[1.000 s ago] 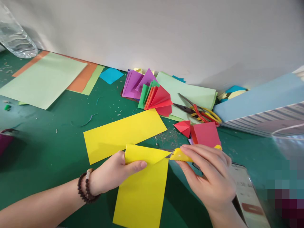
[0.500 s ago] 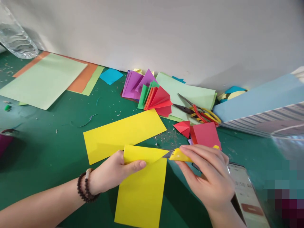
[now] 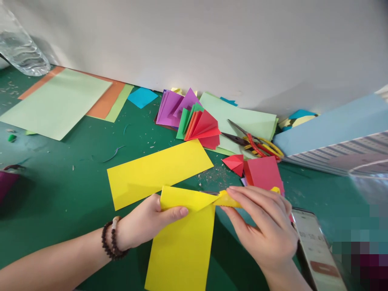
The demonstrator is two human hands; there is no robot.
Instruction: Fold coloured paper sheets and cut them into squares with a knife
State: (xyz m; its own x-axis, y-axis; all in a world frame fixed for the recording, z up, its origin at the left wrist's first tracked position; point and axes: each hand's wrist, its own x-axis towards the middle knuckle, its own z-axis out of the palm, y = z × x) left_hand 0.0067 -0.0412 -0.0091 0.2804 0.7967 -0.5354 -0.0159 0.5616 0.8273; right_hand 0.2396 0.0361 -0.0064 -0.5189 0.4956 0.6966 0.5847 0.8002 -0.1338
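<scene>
With left hand (image 3: pixel 148 225) pinching the paper (image 3: pixel 182 250) and right hand (image 3: pixel 268 232) closed round the knife (image 3: pixel 226 199), press flat and cut slowly and straight.

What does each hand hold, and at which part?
Left hand pinches the folded paper at the fold's left end; right hand grips the knife by its handle.
</scene>
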